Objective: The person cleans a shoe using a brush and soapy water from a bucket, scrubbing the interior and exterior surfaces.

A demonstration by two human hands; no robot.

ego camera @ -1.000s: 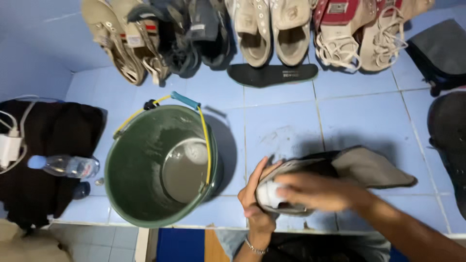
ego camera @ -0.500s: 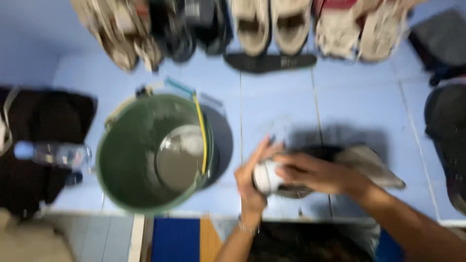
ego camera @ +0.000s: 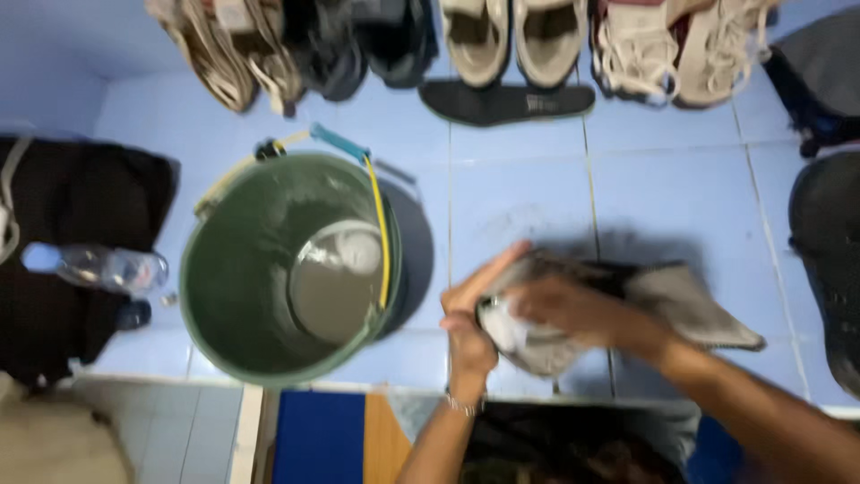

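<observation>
A grey shoe point(ego camera: 537, 345) lies low over the blue tiled floor point(ego camera: 520, 193), wrapped partly in a grey cloth point(ego camera: 694, 305). My left hand point(ego camera: 470, 318) grips the shoe's toe end from the left, fingers spread up along it. My right hand point(ego camera: 573, 309) presses down on top of the shoe through the cloth. The view is blurred, so the shoe's details are unclear.
A green bucket point(ego camera: 228, 296) with a yellow handle stands to the left, holding a little water. Several pairs of shoes point(ego camera: 506, 36) line the far wall, with a black insole point(ego camera: 506, 100) before them. A plastic bottle point(ego camera: 103, 267) lies on dark fabric point(ego camera: 63, 206) at far left.
My right hand has slid along the top of the shoe, rubbing it. The left hand has shifted its grip slightly. The camera has tilted a little.
</observation>
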